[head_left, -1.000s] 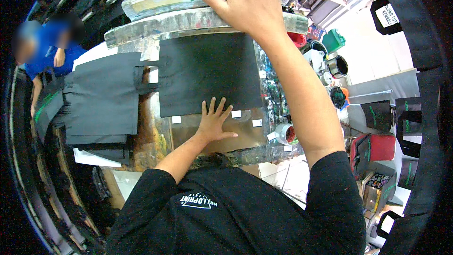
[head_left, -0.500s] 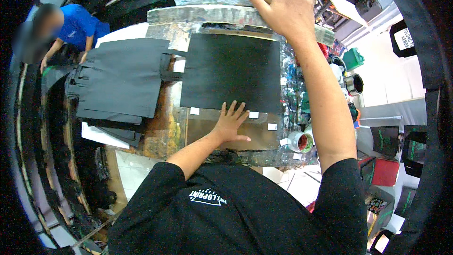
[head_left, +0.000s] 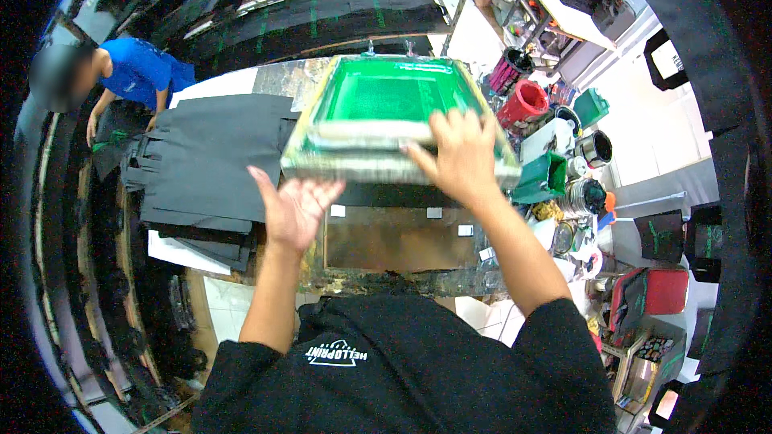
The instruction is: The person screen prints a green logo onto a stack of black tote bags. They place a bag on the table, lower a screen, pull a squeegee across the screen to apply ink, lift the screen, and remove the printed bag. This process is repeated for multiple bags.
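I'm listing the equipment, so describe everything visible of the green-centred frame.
The frame is rectangular, with pale, wood-like rails around a green panel. Its blurred near rail hides part of a black sheet; whether they touch is unclear. A pale bar, gripped by the right hand, crosses its near part. The left hand, palm up, is at its near left corner, contact uncertain.

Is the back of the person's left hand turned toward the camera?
No, the left hand shows its palm, with fingertips by the near edge of the screen frame.
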### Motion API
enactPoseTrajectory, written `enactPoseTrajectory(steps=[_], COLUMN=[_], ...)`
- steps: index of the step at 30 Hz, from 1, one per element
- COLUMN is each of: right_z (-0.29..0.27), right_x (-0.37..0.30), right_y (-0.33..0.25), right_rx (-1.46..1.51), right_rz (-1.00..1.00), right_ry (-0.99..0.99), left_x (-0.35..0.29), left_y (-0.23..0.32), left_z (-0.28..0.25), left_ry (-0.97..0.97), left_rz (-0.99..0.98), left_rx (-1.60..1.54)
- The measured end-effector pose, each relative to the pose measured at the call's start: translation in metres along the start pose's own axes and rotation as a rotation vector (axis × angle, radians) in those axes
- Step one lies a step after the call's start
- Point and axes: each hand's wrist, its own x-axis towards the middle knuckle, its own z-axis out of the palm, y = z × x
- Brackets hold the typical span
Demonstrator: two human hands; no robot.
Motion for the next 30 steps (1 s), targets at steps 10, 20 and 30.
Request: enactPoseTrajectory(steps=[10, 20, 30], right_z=[0.095, 0.086, 0.142], right_x=[-0.050, -0.086, -0.041], right_y=[0.019, 0.001, 0.017], right_rx=[0.105, 0.093, 0.041], right_rz=[0.082, 0.027, 0.048], right_ry=[-0.414, -0.502, -0.299], left_x=[0.018, 0.018, 0.018], left_y=[-0.082, -0.081, -0.075], left_z=[-0.143, -0.130, -0.129], left_ry=[0.094, 0.174, 0.134], left_rz=[-0.227, -0.228, -0.231], left_rx=[0.376, 0.407, 0.429])
